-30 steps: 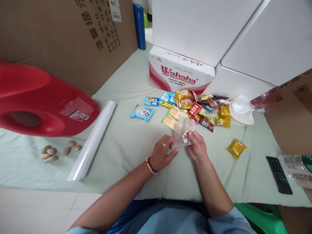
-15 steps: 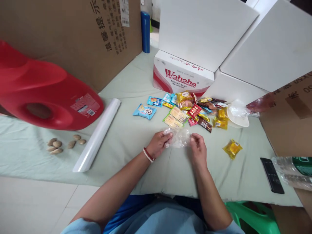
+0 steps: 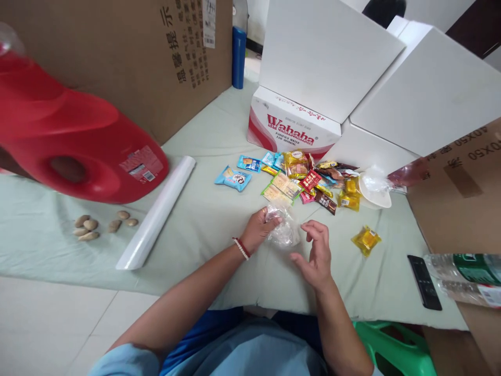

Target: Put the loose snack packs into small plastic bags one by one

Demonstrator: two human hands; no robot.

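Pale green cloth [image 3: 211, 224] covers the work surface, with a tall brown carton [image 3: 129, 68] standing along its far left side. At far left is a large red jug [image 3: 104, 141] with a moulded handle and a printed label; its opaque wall hides the contents. Small brown oval pieces [image 3: 91, 224] lie before it in two clusters, followed by a glossy white roll [image 3: 158, 211] set obliquely. Next come a blue packet [image 3: 234, 178] and, farther back, an upright blue cylinder [image 3: 238, 57]. Near the center, the left hand [image 3: 256, 230] grips a crumpled clear plastic bag [image 3: 285, 232], its thumb pressed over the film; the folds obscure whether anything is inside. This bag is between the hands, on the near side of a mixed pile of wrapped snacks [image 3: 311, 180], behind which stands a white-and-red Wahaha box [image 3: 291, 125]. The right hand [image 3: 315, 256] is open, thumb and curled fingers apart, just beside the bag; contact at the fingertip cannot be told. Farther right, a yellow packet [image 3: 366, 241] lies singly, near a white bowl [image 3: 380, 202] containing crumpled clear film. At far right, a flat black device [image 3: 425, 282] adjoins clear bottles [image 3: 462, 269] lying sideways, one bearing a green label.
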